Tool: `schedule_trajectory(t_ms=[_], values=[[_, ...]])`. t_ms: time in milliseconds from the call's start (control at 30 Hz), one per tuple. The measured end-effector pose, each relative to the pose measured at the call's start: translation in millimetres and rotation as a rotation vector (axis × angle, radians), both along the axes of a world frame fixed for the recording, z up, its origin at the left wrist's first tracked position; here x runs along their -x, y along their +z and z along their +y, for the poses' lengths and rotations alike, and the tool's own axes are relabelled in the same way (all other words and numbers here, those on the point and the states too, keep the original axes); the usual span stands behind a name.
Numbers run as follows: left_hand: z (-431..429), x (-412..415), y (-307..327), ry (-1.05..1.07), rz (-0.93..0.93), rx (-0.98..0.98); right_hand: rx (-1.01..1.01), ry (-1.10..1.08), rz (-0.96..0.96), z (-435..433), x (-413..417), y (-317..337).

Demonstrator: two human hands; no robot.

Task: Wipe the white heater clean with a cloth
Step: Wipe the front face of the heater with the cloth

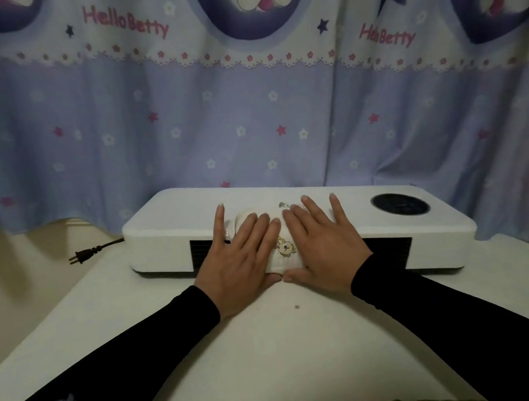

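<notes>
The white heater point(171, 228) lies flat on a white table, long side across the view, with a dark round dial at its right end and a black grille along its front. A white cloth point(285, 248) with a small yellow cartoon print is draped over the heater's middle, down onto the front face. My left hand point(241, 262) and my right hand point(326, 246) lie side by side on the cloth, fingers straight and spread, pressing it flat, thumbs nearly touching at the cloth's lower edge. Most of the cloth is hidden under the hands.
The heater's black plug and cord point(87, 254) lie on the table to its left. A lilac patterned curtain point(244, 117) hangs right behind the heater. The white table point(277, 342) has a chipped front edge; a small dark speck point(297, 307) lies before the heater.
</notes>
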State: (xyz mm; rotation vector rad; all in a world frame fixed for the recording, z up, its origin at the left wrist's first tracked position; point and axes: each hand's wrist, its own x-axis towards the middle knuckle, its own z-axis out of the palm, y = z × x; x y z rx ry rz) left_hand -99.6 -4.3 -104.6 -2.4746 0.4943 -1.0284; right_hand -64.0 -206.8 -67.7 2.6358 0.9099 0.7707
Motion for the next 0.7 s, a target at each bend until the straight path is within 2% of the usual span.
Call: schedule_trajectory(t_ms=[367, 700], values=[[119.2, 35.1, -1.6, 0.150, 0.052, 0.078, -0.005, 0.135, -0.010, 133.5, 9.0, 0.9], [178.8, 53.0, -6.5, 0.269, 0.069, 0.225, -0.004, 0.195, 0.011, 214.0, 14.6, 4.9]])
